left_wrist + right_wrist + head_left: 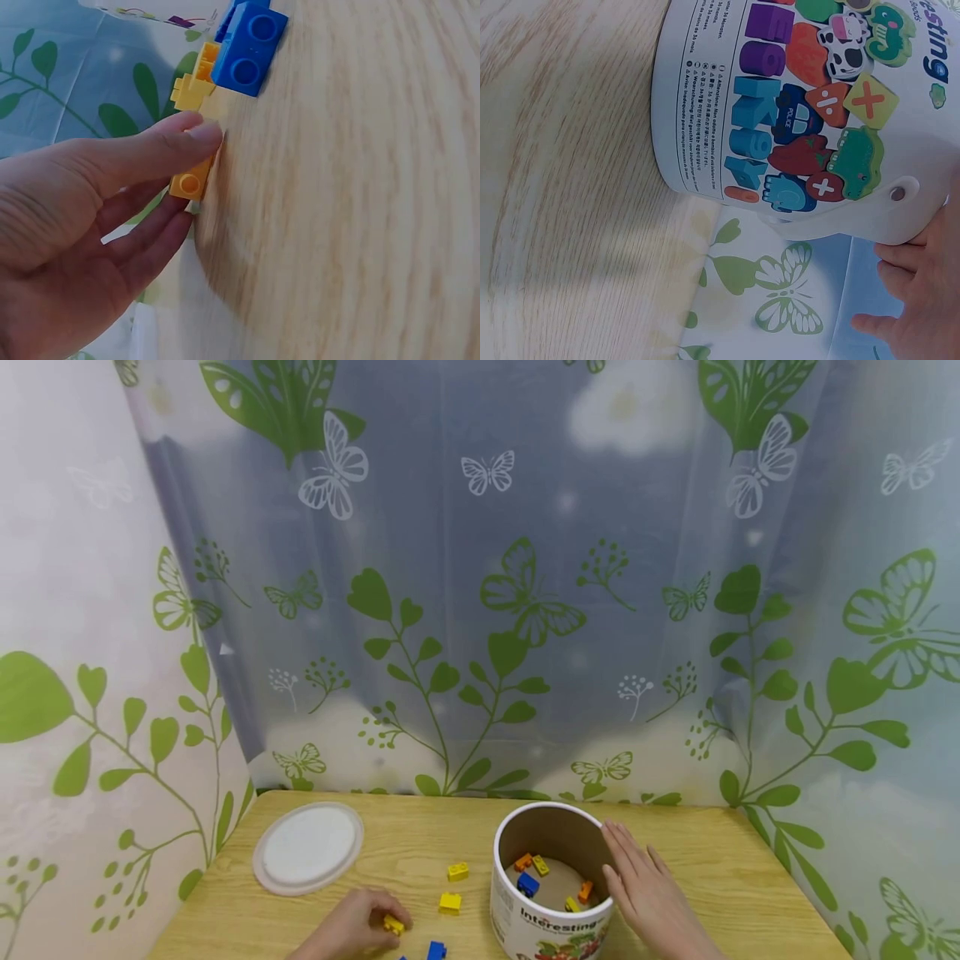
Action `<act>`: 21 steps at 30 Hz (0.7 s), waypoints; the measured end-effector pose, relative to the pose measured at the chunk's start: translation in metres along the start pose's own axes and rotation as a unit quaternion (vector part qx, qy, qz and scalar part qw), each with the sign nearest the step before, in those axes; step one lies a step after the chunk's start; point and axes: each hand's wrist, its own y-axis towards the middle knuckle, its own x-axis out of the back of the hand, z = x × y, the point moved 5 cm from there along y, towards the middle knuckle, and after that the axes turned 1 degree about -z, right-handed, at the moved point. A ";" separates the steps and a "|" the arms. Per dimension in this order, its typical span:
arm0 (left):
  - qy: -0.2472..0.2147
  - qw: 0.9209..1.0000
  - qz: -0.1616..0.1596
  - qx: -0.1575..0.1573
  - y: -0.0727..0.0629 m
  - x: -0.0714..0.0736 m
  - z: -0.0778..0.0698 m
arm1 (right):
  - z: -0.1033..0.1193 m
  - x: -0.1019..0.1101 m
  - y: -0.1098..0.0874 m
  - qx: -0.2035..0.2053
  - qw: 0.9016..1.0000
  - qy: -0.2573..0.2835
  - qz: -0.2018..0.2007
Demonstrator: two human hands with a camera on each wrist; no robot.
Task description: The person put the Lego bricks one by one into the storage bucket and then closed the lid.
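Yellow brick [190,184], multicolour-printed white bucket [542,937]

Left hand [358,928], lower left of centre in head view: bare down to the frame's bottom edge. Right hand [651,895], lower right: also bare, slender fingers [628,853] tapering at the tips. Left wrist view, left half: short thumbnail [205,132], finely creased thumb base [64,180].

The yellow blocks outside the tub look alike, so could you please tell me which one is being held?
It is the yellow block pinched in the left hand; the other two, nearer the tub, lie untouched on the table.
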 end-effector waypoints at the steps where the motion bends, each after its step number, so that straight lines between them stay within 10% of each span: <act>1: 0.004 1.000 0.000 -0.001 0.000 0.000 0.001 | 0.000 0.000 0.000 0.000 1.000 -0.001 0.000; 21: 0.061 0.995 -0.070 -0.039 0.018 0.010 -0.014 | -0.001 -0.001 -0.001 0.002 1.000 -0.008 -0.004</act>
